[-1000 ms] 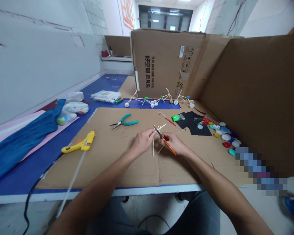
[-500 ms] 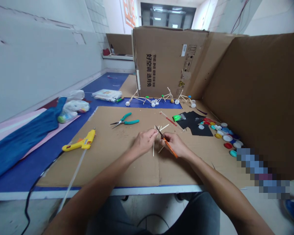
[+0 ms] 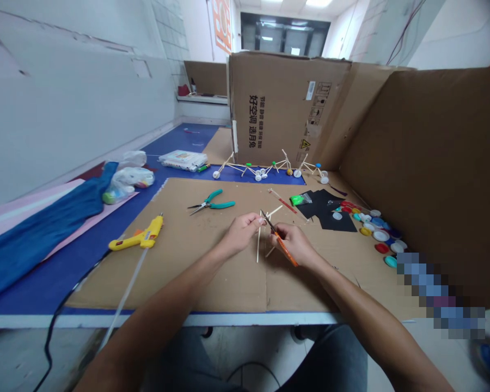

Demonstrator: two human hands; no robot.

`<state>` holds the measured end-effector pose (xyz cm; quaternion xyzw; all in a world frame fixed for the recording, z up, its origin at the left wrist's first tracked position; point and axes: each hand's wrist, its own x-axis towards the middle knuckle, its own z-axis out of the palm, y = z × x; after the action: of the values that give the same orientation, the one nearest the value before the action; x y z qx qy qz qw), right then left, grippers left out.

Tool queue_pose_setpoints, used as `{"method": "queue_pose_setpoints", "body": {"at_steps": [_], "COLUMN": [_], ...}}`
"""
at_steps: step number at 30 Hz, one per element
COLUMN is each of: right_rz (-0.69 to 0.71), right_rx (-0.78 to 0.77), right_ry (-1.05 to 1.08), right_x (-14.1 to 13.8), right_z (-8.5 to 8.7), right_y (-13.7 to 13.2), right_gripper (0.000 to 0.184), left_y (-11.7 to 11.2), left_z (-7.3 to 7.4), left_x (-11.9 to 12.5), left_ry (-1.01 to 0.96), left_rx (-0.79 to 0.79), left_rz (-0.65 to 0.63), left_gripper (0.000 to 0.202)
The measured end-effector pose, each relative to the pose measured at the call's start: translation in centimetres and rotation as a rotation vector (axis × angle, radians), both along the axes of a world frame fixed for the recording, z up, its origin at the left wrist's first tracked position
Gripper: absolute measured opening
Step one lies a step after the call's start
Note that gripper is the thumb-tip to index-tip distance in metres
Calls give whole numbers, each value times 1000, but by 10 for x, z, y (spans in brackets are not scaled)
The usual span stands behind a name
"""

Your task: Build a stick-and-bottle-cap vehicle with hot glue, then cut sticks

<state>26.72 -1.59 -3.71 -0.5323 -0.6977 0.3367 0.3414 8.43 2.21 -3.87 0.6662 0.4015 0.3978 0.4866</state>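
Head view has swung slightly, so everything on the table sits a bit further right in frame; the hands stay about where they were. Left hand (image 3: 240, 235) has its fingers pressed together, with the fingertips (image 3: 258, 219) pinching a light, thin pale wooden stick frame (image 3: 258, 245) near its top joint, held just above the table. The sticks look stiff but brittle, so best held close to a joint. Right hand (image 3: 294, 244) curls round a slim orange-handled cutter (image 3: 283, 247), dark tip near the sticks; exact finger placement hard to tell. Beyond: brown cardboard sheet (image 3: 212, 272), teal-handled needle-nose pliers (image 3: 211, 203), yellow glue gun (image 3: 136, 239), black paper sheets (image 3: 338, 222), coloured plastic bottle caps (image 3: 378, 235).
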Motion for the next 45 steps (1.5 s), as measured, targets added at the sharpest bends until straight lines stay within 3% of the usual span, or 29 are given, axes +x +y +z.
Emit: {"method": "queue_pose_setpoints", "body": {"at_steps": [3, 7, 9, 13, 20, 25, 28, 36, 45], "right_rz": [-16, -40, -45, -12, 37, 39, 26, 30, 60], "right_rx": [1, -33, -32, -32, -177, -137, -73, -25, 24], "right_ry": [5, 37, 33, 77, 200, 132, 70, 45, 94], "right_x": [1, 2, 1, 1, 1, 3, 4, 2, 1], "right_z": [-2, -5, -6, -11, -9, -5, -4, -1, -3], "right_y": [3, 6, 6, 8, 7, 5, 4, 2, 4], "right_gripper": [12, 13, 13, 14, 27, 16, 12, 8, 9], "left_y": [0, -6, -8, -7, -5, -7, -9, -14, -7], "left_z": [-3, -7, -9, -13, -15, -12, -9, 2, 1], "left_x": [2, 1, 1, -2, -2, -3, -4, -3, 0], "left_ry": [25, 292, 392, 503, 621, 714, 684, 487, 130], "left_rx": [1, 310, 450, 625, 798, 873, 832, 492, 180], "left_rz": [19, 213, 253, 236, 182, 183, 177, 172, 117], "left_gripper": [31, 19, 18, 24, 27, 29, 30, 27, 31]}}
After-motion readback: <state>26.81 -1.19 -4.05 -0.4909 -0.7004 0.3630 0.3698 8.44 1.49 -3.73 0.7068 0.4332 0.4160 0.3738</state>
